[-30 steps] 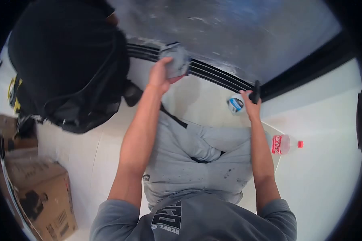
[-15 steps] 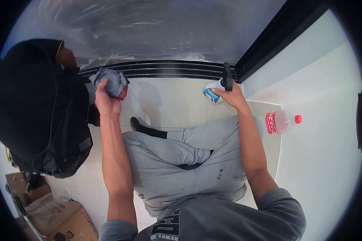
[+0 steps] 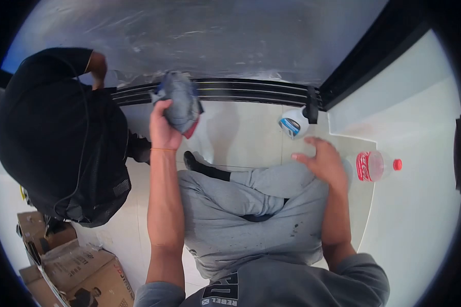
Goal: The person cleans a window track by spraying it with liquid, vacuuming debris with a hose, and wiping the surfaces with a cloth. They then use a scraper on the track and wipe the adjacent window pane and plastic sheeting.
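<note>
Left hand (image 3: 165, 132) is grasping the grey cloth (image 3: 179, 105) near the black track (image 3: 246, 92), while the spray bottle (image 3: 293, 124), just released, is resting on the floor (image 3: 261, 135), the right hand (image 3: 326, 161) hovering nearby, fingers parted, now free.

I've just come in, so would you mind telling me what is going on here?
The seated person's left hand holds a bunched grey cloth near the black floor track. The right hand is open and empty, close to the white bottle with a black top. A co-worker in black is on the left.
</note>
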A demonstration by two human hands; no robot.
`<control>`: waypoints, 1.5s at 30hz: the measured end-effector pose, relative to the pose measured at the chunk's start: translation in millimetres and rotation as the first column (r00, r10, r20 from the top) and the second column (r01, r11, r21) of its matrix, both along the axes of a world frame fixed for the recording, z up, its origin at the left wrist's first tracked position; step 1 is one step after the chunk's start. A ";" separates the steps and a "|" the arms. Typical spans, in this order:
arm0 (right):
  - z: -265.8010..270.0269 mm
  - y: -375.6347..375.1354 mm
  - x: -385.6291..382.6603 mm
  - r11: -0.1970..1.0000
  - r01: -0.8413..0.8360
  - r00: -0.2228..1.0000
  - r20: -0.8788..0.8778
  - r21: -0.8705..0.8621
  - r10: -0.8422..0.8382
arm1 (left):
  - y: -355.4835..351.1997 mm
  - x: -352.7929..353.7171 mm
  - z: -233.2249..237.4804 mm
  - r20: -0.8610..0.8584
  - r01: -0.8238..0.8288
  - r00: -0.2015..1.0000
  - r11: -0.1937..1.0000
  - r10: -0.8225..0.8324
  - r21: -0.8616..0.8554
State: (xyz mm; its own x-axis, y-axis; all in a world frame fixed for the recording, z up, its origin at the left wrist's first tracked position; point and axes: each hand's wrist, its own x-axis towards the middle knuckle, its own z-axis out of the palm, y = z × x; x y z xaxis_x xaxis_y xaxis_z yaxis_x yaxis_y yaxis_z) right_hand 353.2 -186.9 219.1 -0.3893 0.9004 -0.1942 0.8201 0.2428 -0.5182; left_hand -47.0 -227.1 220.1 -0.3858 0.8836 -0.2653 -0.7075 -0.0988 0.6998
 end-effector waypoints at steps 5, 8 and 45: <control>14.4 -19.3 -58.5 0.949 -0.212 0.841 -0.538 -0.234 0.055 | 23.2 43.5 7.6 0.069 0.125 0.990 0.991 -0.122 -0.040; 11.0 9.5 -109.2 0.937 -0.067 0.643 -0.732 -0.343 -0.223 | 41.3 58.9 5.9 0.176 0.207 0.963 0.978 -0.205 0.010; -96.3 168.0 -209.4 0.988 -0.131 0.971 -0.210 -0.083 0.111 | 72.2 100.8 -43.4 -0.745 -0.198 0.663 0.941 -0.078 -0.275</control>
State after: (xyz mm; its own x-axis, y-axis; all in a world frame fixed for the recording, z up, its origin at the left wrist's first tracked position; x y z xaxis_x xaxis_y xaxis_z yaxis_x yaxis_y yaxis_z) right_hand 143.8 -19.0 122.8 -0.5345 0.8254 -0.1816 0.6618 0.2752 -0.6973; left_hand 53.8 -154.9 176.7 -0.6226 0.7737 -0.1172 0.0557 0.1932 0.9796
